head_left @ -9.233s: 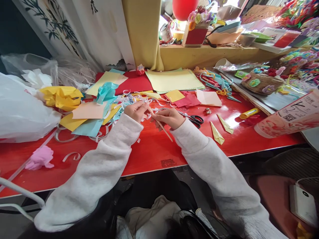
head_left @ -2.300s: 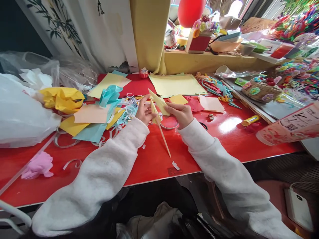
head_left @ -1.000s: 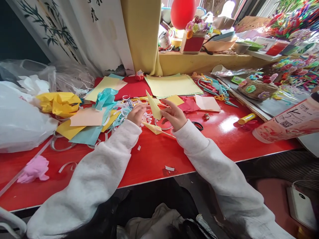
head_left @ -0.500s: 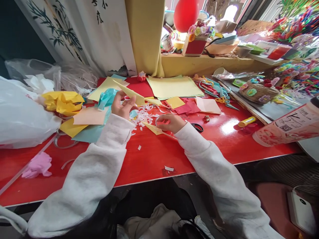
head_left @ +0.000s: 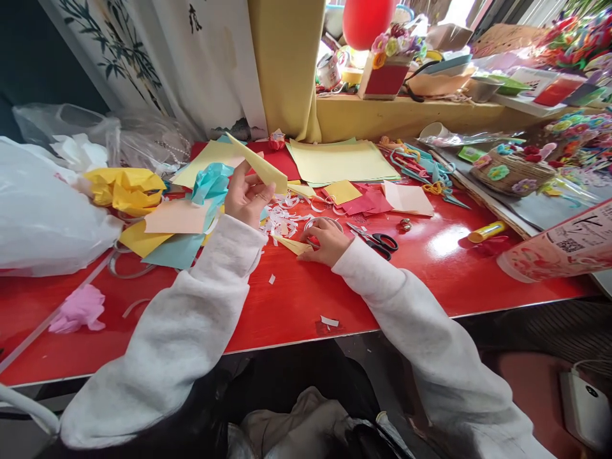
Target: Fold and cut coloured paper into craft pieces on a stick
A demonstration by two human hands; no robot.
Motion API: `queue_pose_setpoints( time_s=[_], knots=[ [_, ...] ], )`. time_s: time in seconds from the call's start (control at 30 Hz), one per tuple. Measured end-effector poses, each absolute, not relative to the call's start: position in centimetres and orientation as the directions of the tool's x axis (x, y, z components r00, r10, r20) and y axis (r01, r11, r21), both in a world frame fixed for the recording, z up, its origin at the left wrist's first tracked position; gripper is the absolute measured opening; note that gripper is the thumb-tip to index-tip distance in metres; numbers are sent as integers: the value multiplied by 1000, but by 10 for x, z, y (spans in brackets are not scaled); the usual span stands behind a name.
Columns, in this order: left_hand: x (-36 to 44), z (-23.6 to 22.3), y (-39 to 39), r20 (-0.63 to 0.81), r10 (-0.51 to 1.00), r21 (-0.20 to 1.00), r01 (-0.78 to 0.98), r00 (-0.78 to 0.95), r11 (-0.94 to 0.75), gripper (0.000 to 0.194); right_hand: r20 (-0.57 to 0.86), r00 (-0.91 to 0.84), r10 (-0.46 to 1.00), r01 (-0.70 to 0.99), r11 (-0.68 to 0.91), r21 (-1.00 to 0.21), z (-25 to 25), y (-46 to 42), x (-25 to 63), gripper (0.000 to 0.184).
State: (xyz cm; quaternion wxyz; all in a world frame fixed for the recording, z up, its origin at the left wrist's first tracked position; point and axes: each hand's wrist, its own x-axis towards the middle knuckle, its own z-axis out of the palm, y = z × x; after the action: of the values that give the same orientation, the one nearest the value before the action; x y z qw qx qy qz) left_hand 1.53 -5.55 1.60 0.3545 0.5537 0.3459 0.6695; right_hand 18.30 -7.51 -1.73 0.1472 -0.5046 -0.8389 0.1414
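Note:
My left hand (head_left: 247,196) is raised over the paper scraps and pinches a folded pale-yellow paper cone (head_left: 262,167), its point slanting up and left. Lower and to the right, my right hand (head_left: 327,242) is closed with its fingertips on the wide end of a second yellow paper piece (head_left: 291,245), folded to a point and lying on the table. The thin stick seen with that piece earlier is hidden by my right hand. White paper shreds (head_left: 282,220) lie between the hands. Black-handled scissors (head_left: 382,242) rest just right of my right hand.
Paper sheets (head_left: 342,159) and small coloured squares (head_left: 366,201) lie behind the hands. Left are crumpled yellow paper (head_left: 127,190) and a white plastic bag (head_left: 48,217). A yellow glue stick (head_left: 486,232) and a pink cup (head_left: 559,245) are at the right. The red table's front edge (head_left: 296,343) runs below.
Both yellow pieces were up between my hands; the one with the stick was laid on the table. The other passed from right to left hand, and my right hand came down onto the laid piece.

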Motion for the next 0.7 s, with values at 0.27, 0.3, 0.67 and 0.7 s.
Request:
queue_pose_setpoints(
  time_s=[0.27,0.3,0.67,0.7],
  knots=[
    [24,31,-70,401,897,884,-179,-188,-433,22,123,-461,879,512,377,-772,-1,-77,188,22],
    [22,33,-70,410,890,874,-195,-201,-446,20,87,-456,886,391,287,-874,1,-76,189,24],
    [24,26,-72,255,967,950,-187,5,-250,32,-111,-398,911,-360,-266,-894,15,-79,181,21],
    [24,23,-71,237,971,959,-164,25,-229,34,-128,-415,901,-363,-293,-884,14,-80,179,24]
  ],
)
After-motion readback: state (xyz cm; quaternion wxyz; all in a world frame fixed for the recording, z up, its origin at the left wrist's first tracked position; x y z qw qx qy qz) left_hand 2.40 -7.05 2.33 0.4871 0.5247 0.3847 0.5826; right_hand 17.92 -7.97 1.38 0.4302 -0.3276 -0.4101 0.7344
